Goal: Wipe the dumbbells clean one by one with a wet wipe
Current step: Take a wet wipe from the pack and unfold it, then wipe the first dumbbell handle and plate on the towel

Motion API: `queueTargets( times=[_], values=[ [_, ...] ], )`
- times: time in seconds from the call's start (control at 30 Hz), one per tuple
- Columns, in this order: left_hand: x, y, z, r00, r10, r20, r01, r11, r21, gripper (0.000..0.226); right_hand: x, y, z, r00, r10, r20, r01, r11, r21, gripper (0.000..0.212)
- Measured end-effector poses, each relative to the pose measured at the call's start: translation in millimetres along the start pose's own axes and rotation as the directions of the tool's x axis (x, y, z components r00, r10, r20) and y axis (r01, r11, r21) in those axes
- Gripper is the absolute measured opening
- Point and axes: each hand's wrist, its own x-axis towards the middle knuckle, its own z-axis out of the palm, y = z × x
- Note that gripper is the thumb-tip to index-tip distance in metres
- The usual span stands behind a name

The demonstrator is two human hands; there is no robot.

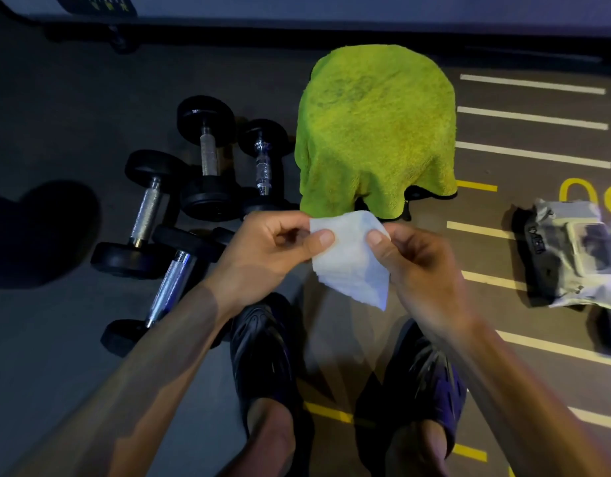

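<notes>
The dark floor (56, 339) spreads under everything, marked on the right with white and yellow lines. Straight ahead a big green towel (378, 132) is draped over something low and dark; what it covers cannot be made out. Left of the towel four dumbbells lie on the floor in a loose cluster, black ends and shiny handles: the far dumbbell (207, 156), a slimmer dumbbell (262, 166) just beside the towel, the left dumbbell (145, 215), and the nearest dumbbell (170, 290), partly hidden behind the person's left forearm. Off to the right, well apart from the weights, lies a crumpled pack of wipes (572, 256) on the lines. Below, two feet in dark slippers (262, 346) stand on the floor. In the middle the left hand (273, 249) and right hand (417, 259) hold a white wet wipe (352, 259) up in the air between them, above the floor and in front of the towel's lower edge. Each hand's thumb and fingers are curled and pinch a top edge of the wipe, which hangs down in a loose point.
</notes>
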Motion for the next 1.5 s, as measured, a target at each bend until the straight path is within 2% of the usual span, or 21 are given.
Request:
queueTargets(
  times=[0.1,0.2,0.37,0.47,0.57,0.63,0.7,0.77,0.83,0.97,1.07,1.17,1.23,1.3,1.4,1.5],
  values=[
    [0,3,-1,0.999,0.015,-0.042,-0.014,1.000,0.015,0.022,3,-4,1,1.000,0.006,-0.006,-0.005,0.997,0.075,0.029],
    [0,7,0,0.997,0.003,-0.077,-0.005,1.000,-0.021,0.014,6,-10,5,0.998,-0.026,-0.052,0.027,0.999,0.031,0.057],
    [-1,8,1,0.995,-0.016,-0.095,0.009,0.997,-0.070,0.020,9,-12,7,0.992,-0.016,-0.126,0.018,1.000,0.012,0.044],
    [-3,4,0,0.996,-0.003,-0.088,-0.003,0.998,-0.063,0.031,8,-13,8,0.991,-0.018,-0.131,0.020,1.000,0.013,0.042],
    [-4,8,2,0.992,0.000,-0.126,-0.010,0.996,-0.085,0.024,10,-11,8,0.987,-0.023,-0.158,0.030,0.999,0.043,0.043],
    [-3,10,4,0.989,0.009,-0.146,-0.023,0.996,-0.090,0.023,9,-12,11,0.993,-0.005,-0.119,0.016,0.996,0.090,0.058],
    [-2,10,4,0.987,0.022,-0.160,-0.037,0.995,-0.093,0.025,8,-12,12,0.997,0.069,-0.038,-0.062,0.983,0.174,0.068],
    [0,12,2,0.981,0.017,-0.191,-0.033,0.996,-0.079,0.023,5,-17,13,0.988,0.147,0.050,-0.155,0.957,0.245,0.051],
    [2,14,-3,0.977,-0.005,-0.213,-0.012,0.997,-0.080,0.018,5,-22,15,0.980,0.183,0.080,-0.198,0.946,0.257,0.041],
    [-2,18,-27,0.961,-0.023,-0.277,0.000,0.997,-0.083,0.008,16,-41,24,0.992,0.117,0.053,-0.123,0.984,0.130,0.027],
    [-11,13,-59,0.914,-0.016,-0.404,-0.001,0.999,-0.044,0.008,33,-60,28,0.989,0.064,0.131,-0.062,0.998,-0.018,0.020],
    [-25,-11,-91,0.854,-0.071,-0.516,0.097,0.995,0.025,0.014,48,-71,43,0.976,0.058,0.208,-0.033,0.992,-0.122,0.028],
    [-35,-35,-105,0.830,-0.110,-0.547,0.184,0.979,0.083,0.020,53,-70,60,0.975,0.062,0.212,-0.041,0.994,-0.100,0.025],
    [-42,-59,-113,0.812,-0.139,-0.567,0.265,0.953,0.147,0.027,54,-62,76,0.982,0.044,0.186,-0.034,0.998,-0.055,0.031],
    [-47,-82,-116,0.789,-0.199,-0.582,0.463,0.815,0.350,0.012,50,-41,89,0.979,0.057,0.195,-0.047,0.997,-0.053,0.060],
    [-51,-95,-112,0.774,-0.249,-0.583,0.554,0.711,0.432,0.007,44,-24,85,0.974,0.119,0.195,-0.102,0.990,-0.096,0.075]
  ],
)
